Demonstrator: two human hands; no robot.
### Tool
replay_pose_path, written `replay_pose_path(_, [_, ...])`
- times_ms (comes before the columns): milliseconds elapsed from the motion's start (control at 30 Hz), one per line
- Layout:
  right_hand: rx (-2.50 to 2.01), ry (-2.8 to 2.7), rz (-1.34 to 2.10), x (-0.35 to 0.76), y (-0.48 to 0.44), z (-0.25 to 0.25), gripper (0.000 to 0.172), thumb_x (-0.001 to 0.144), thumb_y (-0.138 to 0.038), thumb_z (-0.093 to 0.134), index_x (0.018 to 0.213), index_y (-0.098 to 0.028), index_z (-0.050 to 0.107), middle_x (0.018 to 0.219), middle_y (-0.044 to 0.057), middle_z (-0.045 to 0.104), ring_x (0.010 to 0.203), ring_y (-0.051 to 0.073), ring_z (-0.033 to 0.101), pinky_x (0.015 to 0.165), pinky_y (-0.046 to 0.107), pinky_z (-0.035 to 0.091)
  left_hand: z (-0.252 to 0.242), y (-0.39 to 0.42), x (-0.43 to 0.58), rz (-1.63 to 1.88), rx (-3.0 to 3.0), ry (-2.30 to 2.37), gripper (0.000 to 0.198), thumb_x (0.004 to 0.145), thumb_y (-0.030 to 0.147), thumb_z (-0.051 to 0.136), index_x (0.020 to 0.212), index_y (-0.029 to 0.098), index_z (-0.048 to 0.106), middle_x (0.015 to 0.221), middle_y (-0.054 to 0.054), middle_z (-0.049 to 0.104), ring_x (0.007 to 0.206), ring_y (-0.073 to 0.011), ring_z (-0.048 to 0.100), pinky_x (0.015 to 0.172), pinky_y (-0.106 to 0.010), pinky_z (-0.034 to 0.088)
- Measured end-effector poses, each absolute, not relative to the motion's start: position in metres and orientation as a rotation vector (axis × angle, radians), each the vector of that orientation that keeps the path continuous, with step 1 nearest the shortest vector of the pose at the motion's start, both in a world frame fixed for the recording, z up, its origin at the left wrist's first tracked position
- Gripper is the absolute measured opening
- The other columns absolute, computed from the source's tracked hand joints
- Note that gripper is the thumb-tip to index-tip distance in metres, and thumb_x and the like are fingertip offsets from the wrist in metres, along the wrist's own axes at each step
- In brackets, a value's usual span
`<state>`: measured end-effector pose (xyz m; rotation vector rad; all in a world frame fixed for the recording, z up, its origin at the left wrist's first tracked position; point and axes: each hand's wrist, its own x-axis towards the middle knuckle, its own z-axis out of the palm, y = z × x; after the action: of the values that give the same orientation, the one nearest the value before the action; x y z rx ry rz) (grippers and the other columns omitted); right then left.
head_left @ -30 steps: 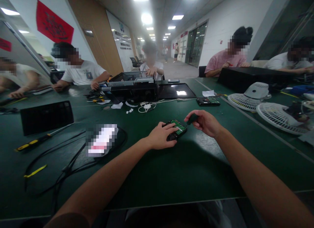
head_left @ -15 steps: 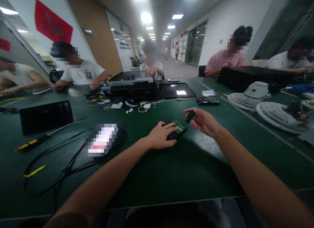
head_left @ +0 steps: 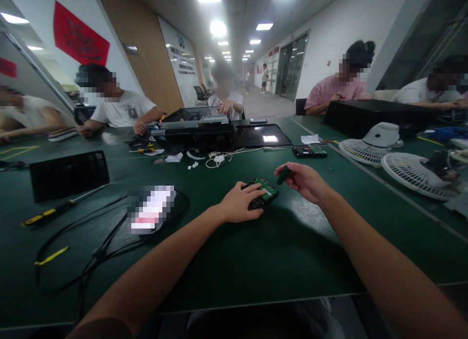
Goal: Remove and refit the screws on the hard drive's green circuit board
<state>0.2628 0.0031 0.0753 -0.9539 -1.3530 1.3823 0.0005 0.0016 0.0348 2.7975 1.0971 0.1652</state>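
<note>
Green table point(head_left: 234, 271) bears a partly hidden circuit board point(head_left: 269, 193).

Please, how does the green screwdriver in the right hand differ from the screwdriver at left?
The dark green screwdriver is tilted in the right hand; the yellow-and-black screwdriver lies on the table. The dark green screwdriver looks shorter than the yellow-and-black screwdriver. Both have slim shafts.

Place: office interior with an electronics workshop set up in it
Surface point(head_left: 204, 275): long, green, people point(head_left: 127, 107) seated along its far side
Electronics: green-boarded unit point(head_left: 271, 190), open equipment case point(head_left: 199, 119)
Tool: yellow-and-black screwdriver point(head_left: 47, 214)
Walls point(head_left: 351, 25): lettered sign point(head_left: 178, 49), glass doors point(head_left: 293, 68)
Ceiling point(head_left: 243, 5): rows of light panels point(head_left: 264, 27)
Corridor point(head_left: 256, 105): chair point(head_left: 200, 92) alongside
</note>
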Motion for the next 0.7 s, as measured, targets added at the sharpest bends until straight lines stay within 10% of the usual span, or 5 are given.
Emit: replay_pose_path(700, [-0.913, -1.231, 1.481, 0.2599, -0.0004, 0.0766, 0.030, 0.087, -0.046, 0.071, 0.100, -0.019, 0.070, 0.093, 0.008, 0.075, 0.058, 0.012, 0.048, 0.050, 0.027, 0.032, 0.0342, 0.0022, 0.0000, 0.153, 2.772, 1.108, 0.077, 0.093, 0.070, 0.055, 0.160, 0.035, 0.039, 0.172, 0.001, 0.031, 0.144, -0.0402, 0.038, 0.117, -0.053, 0.035])
